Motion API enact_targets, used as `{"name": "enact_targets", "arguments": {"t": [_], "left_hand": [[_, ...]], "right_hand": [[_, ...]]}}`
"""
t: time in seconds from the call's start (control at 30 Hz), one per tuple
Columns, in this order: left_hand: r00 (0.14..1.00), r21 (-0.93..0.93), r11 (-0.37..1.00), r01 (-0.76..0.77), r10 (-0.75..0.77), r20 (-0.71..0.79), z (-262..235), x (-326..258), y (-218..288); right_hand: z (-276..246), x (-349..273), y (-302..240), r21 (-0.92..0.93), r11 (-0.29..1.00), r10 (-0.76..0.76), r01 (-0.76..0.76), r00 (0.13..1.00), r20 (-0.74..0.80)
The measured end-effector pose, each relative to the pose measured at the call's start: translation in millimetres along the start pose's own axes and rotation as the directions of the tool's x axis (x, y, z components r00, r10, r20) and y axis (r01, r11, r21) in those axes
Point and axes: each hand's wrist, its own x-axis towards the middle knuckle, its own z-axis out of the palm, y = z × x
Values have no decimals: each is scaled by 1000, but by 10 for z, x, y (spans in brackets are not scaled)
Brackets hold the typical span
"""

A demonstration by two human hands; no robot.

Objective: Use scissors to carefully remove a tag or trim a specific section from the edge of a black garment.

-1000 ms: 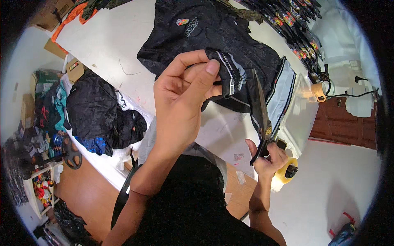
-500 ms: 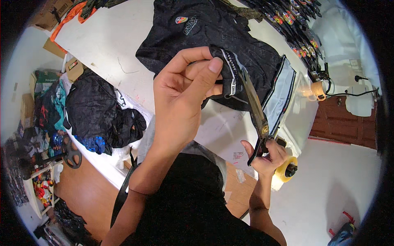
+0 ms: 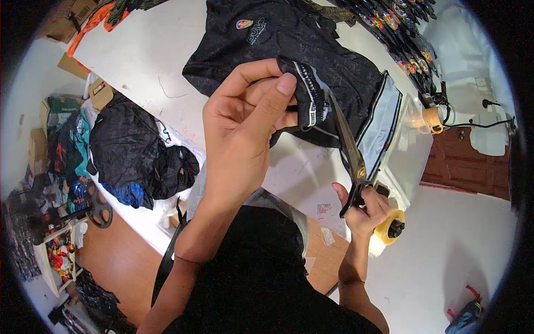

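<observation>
My left hand (image 3: 239,128) pinches a folded black fabric edge (image 3: 303,97) with white stitched trim between thumb and fingers, held up over the table. A black garment (image 3: 267,53) with a small round emblem and grey lettering lies spread behind it; whether the pinched edge belongs to it, I cannot tell. In my right hand (image 3: 367,214) are large scissors (image 3: 350,147) with dark handles, fingers wrapped round them. Their blades point up and away, the tip just right of the trim. A pale strip with black borders (image 3: 381,119) lies right of the blades.
The white table (image 3: 144,50) carries a dark garment pile (image 3: 125,147) at left. A yellow tape roll (image 3: 389,227) sits beside my right hand. Several black straps with round emblems (image 3: 395,39) lie at far right, near a beige cup-shaped thing (image 3: 433,119).
My left hand has moved slightly left and up with the fabric edge. The scissors and my right hand have shifted slightly right, and the trim's end is turned more toward view.
</observation>
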Motion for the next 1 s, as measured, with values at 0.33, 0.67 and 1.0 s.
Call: {"name": "enact_targets", "arguments": {"t": [0.33,0.67,1.0], "left_hand": [[1000,-3,1000,0,0,-1,20,-23,-18],[998,5,1000,-31,31,55,-7,-23,-17],[997,-91,993,69,-67,29,-14,-24,-91]], "right_hand": [[-25,-36,2,-28,999,-28,27,998,-53],[2,52,-7,-38,999,-37,36,999,-39],[14,-12,-23,529,678,505,-511,846,170]]}}
